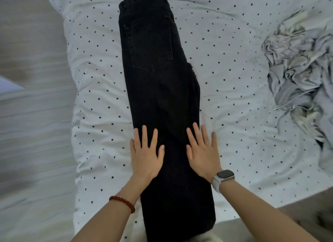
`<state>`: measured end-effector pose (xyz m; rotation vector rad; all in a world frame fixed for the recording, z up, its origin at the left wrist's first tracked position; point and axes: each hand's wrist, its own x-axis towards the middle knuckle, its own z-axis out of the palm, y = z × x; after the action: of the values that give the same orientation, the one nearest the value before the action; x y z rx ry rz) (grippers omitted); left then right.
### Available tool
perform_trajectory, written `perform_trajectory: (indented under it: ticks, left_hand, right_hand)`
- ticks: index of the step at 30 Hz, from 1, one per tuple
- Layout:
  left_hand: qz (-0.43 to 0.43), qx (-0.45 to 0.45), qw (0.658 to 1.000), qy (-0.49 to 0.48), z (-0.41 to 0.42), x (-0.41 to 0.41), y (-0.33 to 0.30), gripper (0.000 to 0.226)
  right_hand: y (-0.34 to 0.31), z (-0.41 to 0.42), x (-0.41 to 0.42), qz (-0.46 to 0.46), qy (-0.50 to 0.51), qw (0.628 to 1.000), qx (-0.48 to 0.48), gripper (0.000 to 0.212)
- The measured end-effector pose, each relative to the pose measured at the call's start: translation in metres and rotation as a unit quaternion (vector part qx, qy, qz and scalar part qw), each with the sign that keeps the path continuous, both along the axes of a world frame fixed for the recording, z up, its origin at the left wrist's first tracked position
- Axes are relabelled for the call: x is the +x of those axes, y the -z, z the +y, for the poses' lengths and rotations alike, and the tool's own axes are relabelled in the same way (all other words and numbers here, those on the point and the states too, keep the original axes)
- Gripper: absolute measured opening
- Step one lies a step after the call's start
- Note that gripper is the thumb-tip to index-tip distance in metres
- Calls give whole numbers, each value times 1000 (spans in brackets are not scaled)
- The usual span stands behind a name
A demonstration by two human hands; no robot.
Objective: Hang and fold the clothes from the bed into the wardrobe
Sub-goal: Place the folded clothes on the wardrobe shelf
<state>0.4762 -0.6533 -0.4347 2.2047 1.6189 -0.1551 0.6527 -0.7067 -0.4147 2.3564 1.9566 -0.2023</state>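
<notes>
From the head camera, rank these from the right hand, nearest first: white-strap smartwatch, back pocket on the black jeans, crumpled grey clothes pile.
1. White-strap smartwatch: on the right hand's own wrist.
2. Back pocket on the black jeans: farther up the bed.
3. Crumpled grey clothes pile: far right.

Dim, cool, even light; soft focus, blurred, wide-angle-warped left edge.

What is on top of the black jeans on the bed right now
Both hands lie flat, palms down, on the black jeans: left hand, right hand. Nothing else rests on them. The denim under the palms is hidden.
</notes>
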Motion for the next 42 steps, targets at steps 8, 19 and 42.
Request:
perform_trajectory:
  ticks: [8,19,42]
  left_hand:
    - [-238,-52,940,-240,-78,-13,-36,53]
    - [-278,-193,872,-354,-209,-46,-44,30]
    - [-319,-439,765,-346,-373,-96,-92,38]
  right_hand:
    - [-20,-111,-40,419,241,869,101,46]
    - [-22,-207,-34,505,294,810,-52,15]
    - [-66,-391,-59,515,319,783,-142,34]
